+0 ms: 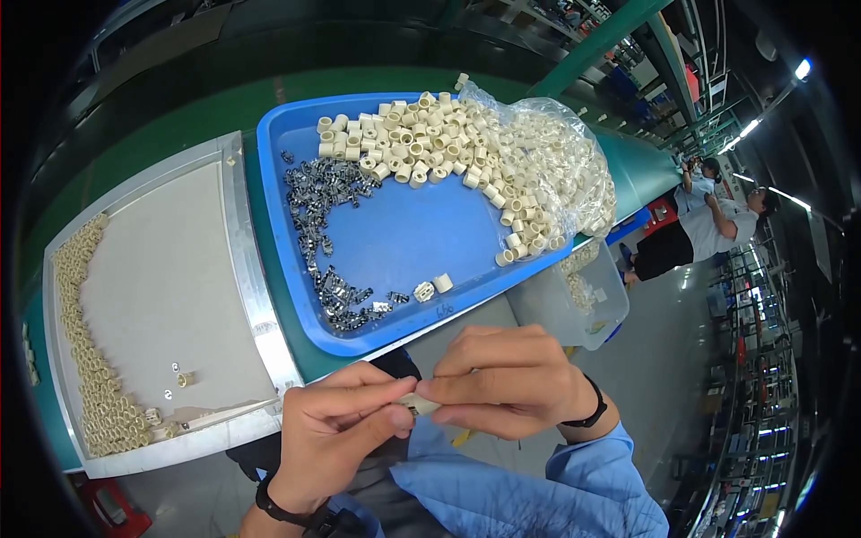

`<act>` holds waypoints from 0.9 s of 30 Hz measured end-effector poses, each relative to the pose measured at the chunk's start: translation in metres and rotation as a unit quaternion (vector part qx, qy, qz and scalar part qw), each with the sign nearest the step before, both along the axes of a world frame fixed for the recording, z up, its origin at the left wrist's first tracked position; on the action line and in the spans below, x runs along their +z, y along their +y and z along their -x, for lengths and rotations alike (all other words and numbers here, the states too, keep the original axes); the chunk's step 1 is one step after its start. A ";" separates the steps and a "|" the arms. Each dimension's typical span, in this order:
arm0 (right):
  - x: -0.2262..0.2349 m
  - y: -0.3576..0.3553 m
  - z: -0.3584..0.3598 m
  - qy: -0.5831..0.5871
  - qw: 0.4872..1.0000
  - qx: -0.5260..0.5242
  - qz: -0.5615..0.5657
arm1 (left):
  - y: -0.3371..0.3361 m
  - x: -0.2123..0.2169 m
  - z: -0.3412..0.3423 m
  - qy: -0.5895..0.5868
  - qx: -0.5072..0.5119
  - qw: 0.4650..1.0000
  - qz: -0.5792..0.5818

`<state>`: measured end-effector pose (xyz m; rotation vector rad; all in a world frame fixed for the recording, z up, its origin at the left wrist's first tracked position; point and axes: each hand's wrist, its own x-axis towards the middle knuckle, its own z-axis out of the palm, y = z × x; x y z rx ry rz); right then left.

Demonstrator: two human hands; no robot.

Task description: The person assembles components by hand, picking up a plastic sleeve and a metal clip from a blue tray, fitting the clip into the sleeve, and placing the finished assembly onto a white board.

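Note:
Close in front of my body, both hands meet around one small cream plastic sleeve [419, 404]. My left hand [345, 426] pinches its left end between thumb and fingers, where a dark bit shows in the opening. The fingers of my right hand [502, 381] grip its other end. Just beyond lies a blue tray [408, 229] with a heap of cream sleeves [404, 134] along its far side. Small dark metal clips [314, 206] are strewn down its left side. Two cream sleeves [433, 287] rest apart near the tray's near edge.
A clear plastic bag [560, 161] of cream sleeves spills over the tray's right end. To the left, a framed board [161, 287] carries packed rows of cream sleeves [90, 359]. A translucent bin [596, 300] stands right of the tray. Two people [717, 220] are farther off.

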<state>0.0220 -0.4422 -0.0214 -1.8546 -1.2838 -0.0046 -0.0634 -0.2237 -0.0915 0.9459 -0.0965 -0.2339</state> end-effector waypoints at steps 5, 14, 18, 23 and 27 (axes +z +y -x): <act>-0.019 0.007 0.002 -0.052 0.997 -0.064 -0.012 | -0.013 -0.001 0.003 -0.048 0.083 0.993 -0.068; -0.024 0.015 -0.011 -0.098 0.990 -0.085 -0.054 | -0.002 0.015 -0.019 -0.215 0.144 0.866 -0.427; -0.021 0.013 -0.033 -0.070 0.994 -0.071 -0.046 | 0.003 0.021 -0.051 -0.169 0.103 0.901 -0.386; -0.014 0.000 -0.052 -0.013 0.980 -0.186 -0.071 | 0.025 0.030 -0.117 -0.203 0.134 0.870 -0.428; -0.040 -0.024 -0.072 0.016 0.971 -0.238 -0.036 | 0.054 0.050 -0.204 -0.178 0.108 0.857 -0.471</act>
